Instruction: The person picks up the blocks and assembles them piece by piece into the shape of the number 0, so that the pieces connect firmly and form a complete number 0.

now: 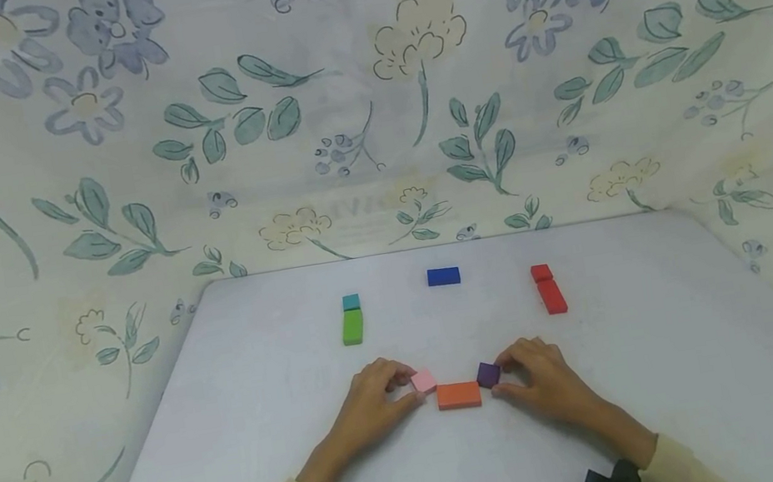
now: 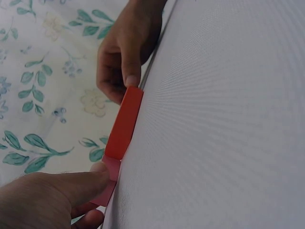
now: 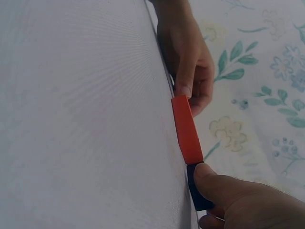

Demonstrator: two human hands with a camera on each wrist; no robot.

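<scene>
An orange block point(image 1: 459, 395) lies lengthwise on the white table in front of the person. At its left end, the left hand point(image 1: 378, 401) pinches a small pink block point(image 1: 424, 382) between thumb and fingers, turned at an angle. The right hand point(image 1: 547, 381) pinches a dark purple block point(image 1: 488, 374) at the opposite end, also angled. In the left wrist view the pink block point(image 2: 109, 177) meets the end of the orange block point(image 2: 125, 123). The right wrist view has the thumb pressed on the purple block point(image 3: 196, 187), which sits against the orange block point(image 3: 187, 131).
Farther back stand a teal block point(image 1: 351, 302) touching a green block point(image 1: 352, 327) on the left, a blue block point(image 1: 444, 276) in the middle, and a small red block point(image 1: 542, 273) with a longer red block point(image 1: 551, 297) on the right. Floral cloth point(image 1: 366, 109) surrounds the white table point(image 1: 242, 382).
</scene>
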